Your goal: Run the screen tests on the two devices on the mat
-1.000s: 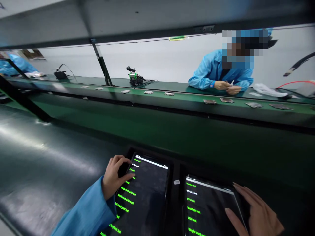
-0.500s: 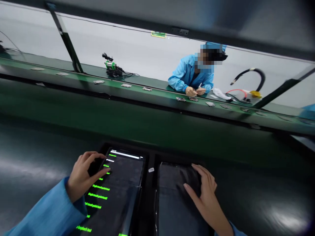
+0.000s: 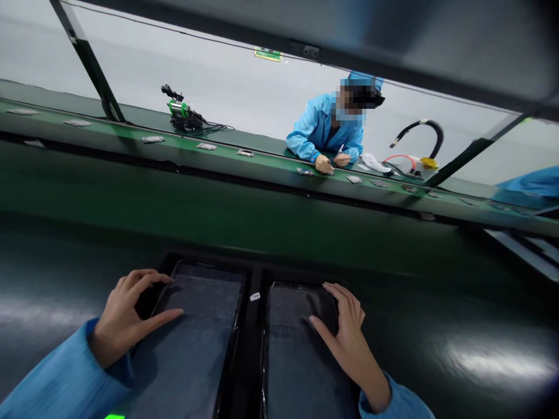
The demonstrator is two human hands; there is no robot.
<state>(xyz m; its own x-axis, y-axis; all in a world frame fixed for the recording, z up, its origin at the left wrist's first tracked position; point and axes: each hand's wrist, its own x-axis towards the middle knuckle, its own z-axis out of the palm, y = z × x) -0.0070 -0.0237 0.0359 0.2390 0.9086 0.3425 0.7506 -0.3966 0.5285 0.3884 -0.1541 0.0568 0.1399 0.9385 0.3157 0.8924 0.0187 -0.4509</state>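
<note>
Both flat black tablets sit side by side in the black fixture tray [image 3: 255,273] at the near edge; left tablet [image 3: 192,331], right tablet [image 3: 297,343]. Screens dark except a green sliver on the left one's near edge. Left hand [image 3: 124,317] rests unclenched on the left tablet's far-left corner, right hand [image 3: 349,340] flat on the right one; neither grasps. Judging by that: screen checks apparently finished, tablets not yet lifted out.

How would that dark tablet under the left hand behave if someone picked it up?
The left tablet looks like a thin flat slab, so probably stiff, not floppy. Its glossy screen suggests it is slippery and breakable. It sits in a black holder, so it likely won't slide.
</note>
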